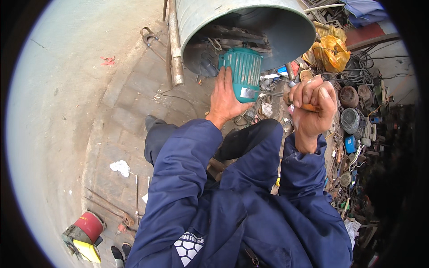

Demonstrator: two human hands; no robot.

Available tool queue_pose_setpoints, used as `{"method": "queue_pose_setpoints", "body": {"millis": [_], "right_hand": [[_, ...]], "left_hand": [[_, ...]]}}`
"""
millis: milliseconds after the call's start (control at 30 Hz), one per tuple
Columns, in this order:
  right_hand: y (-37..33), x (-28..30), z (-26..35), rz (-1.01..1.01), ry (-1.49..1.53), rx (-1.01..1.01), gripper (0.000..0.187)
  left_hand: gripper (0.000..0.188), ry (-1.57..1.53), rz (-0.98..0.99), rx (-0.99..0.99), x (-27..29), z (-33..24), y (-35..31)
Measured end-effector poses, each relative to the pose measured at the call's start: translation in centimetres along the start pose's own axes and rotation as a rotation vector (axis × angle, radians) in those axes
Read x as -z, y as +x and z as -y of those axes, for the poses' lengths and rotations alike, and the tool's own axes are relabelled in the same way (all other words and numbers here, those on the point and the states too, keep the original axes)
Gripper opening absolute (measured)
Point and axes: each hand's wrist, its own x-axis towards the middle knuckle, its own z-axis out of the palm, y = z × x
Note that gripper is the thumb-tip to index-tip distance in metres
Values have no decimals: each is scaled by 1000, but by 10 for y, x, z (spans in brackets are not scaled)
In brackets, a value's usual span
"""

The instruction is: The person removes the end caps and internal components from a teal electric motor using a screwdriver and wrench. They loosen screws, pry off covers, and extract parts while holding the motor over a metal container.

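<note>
A green electric motor with a ribbed body stands at the mouth of a large grey metal drum. My left hand grips its near left side, fingers laid along the casing and thumb toward the lower end. A small metal plate shows on the motor near that thumb. To the right, my right hand is closed around the orange-brown handle of what looks like a screwdriver. Its thin shaft points left to the plate; whether the tip touches is too small to tell.
The drum opens toward me, with metal bars inside. A rusty pipe stands at its left. Scrap, cables and old motor parts pile up along the right, with a yellow plastic bag. A red spool-like object lies lower left.
</note>
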Motion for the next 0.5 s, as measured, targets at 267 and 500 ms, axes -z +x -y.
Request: {"method": "queue_pose_setpoints", "body": {"millis": [267, 500], "right_hand": [[3, -11, -6, 30, -31, -7, 24], [6, -14, -7, 25, -57, -4, 25]], "left_hand": [[128, 2, -8, -9, 2, 1, 0], [135, 12, -7, 7, 1, 2, 0]]}}
